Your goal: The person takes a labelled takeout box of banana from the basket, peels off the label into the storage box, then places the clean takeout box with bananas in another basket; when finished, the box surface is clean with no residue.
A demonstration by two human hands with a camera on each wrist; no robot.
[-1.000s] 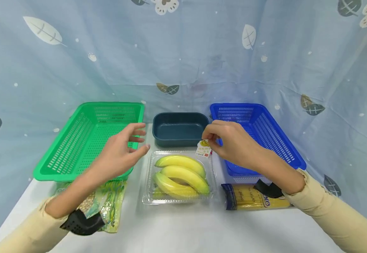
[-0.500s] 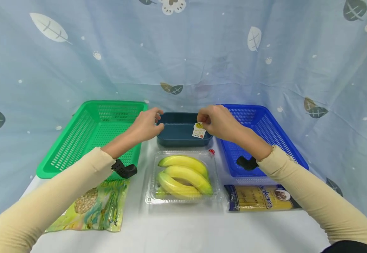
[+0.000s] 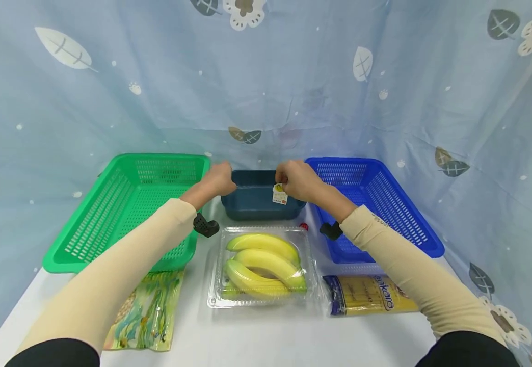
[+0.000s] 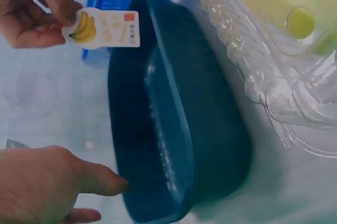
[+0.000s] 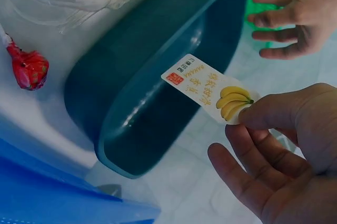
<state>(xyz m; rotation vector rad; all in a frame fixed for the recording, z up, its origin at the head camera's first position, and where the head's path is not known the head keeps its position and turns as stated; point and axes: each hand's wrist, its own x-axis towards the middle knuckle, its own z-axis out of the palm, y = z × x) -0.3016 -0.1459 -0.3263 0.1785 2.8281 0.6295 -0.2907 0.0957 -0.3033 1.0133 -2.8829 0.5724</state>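
Between thumb and index finger, my right hand (image 3: 300, 181) pinches a small white card (image 5: 205, 88) printed with bananas. It holds the card over the dark teal bin (image 3: 257, 211), near the bin's right end. At the opposite end is my left hand (image 3: 215, 182), its fingers spread and holding nothing in the right wrist view. In the left wrist view its thumb reaches right to the bin's rim. In front of the bin lies a clear plastic box (image 3: 215, 300) with several bananas (image 3: 263, 270) inside.
Left stands a green basket (image 3: 59, 260), right a blue basket (image 3: 408, 214). A green patterned packet (image 3: 149, 316) lies front left, a yellow pasta pack (image 3: 371, 295) front right. A red-wrapped candy (image 5: 30, 70) lies beside the plastic box. Behind everything hangs a blue curtain (image 3: 156, 76).
Both hands have moved forward to the teal bin, the left one also to the right. My right hand has carried the card leftward, from beside the blue basket to over the bin.
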